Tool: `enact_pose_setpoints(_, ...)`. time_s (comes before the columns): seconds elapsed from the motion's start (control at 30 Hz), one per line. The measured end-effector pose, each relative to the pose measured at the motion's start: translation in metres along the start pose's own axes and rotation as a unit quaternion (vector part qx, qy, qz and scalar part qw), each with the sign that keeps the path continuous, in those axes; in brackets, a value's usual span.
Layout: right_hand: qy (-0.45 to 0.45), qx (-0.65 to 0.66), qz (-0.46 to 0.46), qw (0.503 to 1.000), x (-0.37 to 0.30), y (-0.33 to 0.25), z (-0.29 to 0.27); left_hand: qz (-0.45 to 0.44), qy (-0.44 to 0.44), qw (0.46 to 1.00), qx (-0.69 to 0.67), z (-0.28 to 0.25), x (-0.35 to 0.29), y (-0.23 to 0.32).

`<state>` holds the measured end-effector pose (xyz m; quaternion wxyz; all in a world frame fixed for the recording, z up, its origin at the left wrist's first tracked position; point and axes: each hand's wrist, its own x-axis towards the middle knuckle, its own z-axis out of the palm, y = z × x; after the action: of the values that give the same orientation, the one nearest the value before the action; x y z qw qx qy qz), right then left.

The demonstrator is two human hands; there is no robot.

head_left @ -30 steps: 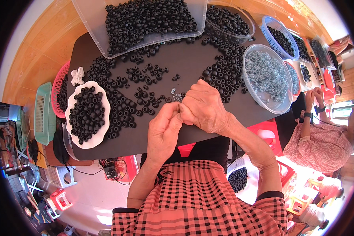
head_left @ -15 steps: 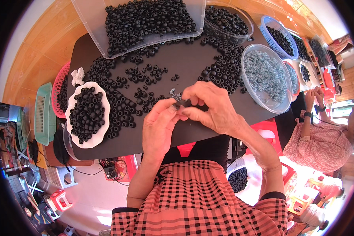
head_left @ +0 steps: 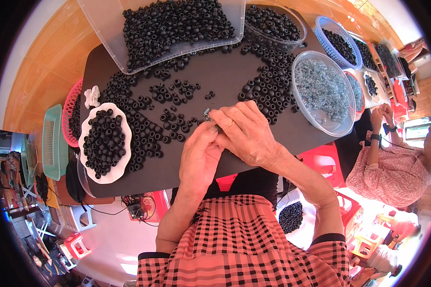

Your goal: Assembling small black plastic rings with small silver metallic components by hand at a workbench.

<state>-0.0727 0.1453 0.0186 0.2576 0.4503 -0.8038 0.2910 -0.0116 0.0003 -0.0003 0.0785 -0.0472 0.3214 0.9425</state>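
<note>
Above the near part of the dark table, my left hand (head_left: pixel 198 160) and my right hand (head_left: pixel 251 136) meet at the fingertips. Both are closed in a pinch around a small black part (head_left: pixel 219 129), mostly hidden by the fingers. Just beyond the fingertips lie a few small metal springs (head_left: pixel 206 113). Loose black hollow, rounded pieces (head_left: pixel 175 122) are scattered left of these. A wavy-edged white plate (head_left: pixel 112 176) heaped with the same pieces stands at the left. On the right, a clear round bowl (head_left: pixel 331 134) holds many springs (head_left: pixel 323 86).
A clear bin (head_left: pixel 102 36) and a round clear tub (head_left: pixel 292 44) of black pieces stand at the back. Baskets in pink (head_left: pixel 71 112), green (head_left: pixel 52 143) and blue (head_left: pixel 324 24) flank the table. Another person (head_left: pixel 388 167) sits at the right; a crumpled white tissue (head_left: pixel 92 96) lies left.
My right hand has rolled over the left fingertips, its fingers now closer together and covering most of the black part. The view has shifted slightly.
</note>
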Motion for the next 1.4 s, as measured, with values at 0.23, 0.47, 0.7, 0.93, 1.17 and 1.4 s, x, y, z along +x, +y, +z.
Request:
enact_pose_setpoints(0.23, 0.054, 0.023, -0.017, 0.998, -0.007, 0.0, 0.01, -0.008, -0.015, 1.0, -0.001, -0.006, 0.0, -0.002)
enact_pose_setpoints(0.47, 0.032, 0.081, 0.043, 0.995, -0.004, 0.001, 0.005, 0.01, -0.018, 1.0, -0.002, 0.002, -0.002, 0.002)
enact_pose_setpoints(0.7, 0.03, 0.07, 0.033, 0.997, -0.006, 0.002, 0.006, -0.005, -0.036, 0.998, -0.044, -0.012, 0.002, -0.004)
enact_pose_setpoints(0.93, 0.041, 0.034, -0.017, 0.998, -0.008, 0.001, 0.007, -0.006, 0.002, 0.999, 0.039, -0.002, 0.001, -0.002)
enact_pose_setpoints(1.17, 0.072, -0.062, 0.059, 0.994, 0.033, 0.064, -0.035, 0.021, -0.029, 0.999, 0.037, -0.002, 0.002, -0.009)
enact_pose_setpoints(1.4, 0.091, -0.219, 0.195, 0.952, 0.083, 0.184, -0.076, 0.042, -0.042, 0.998, 0.025, -0.005, 0.0, -0.011)
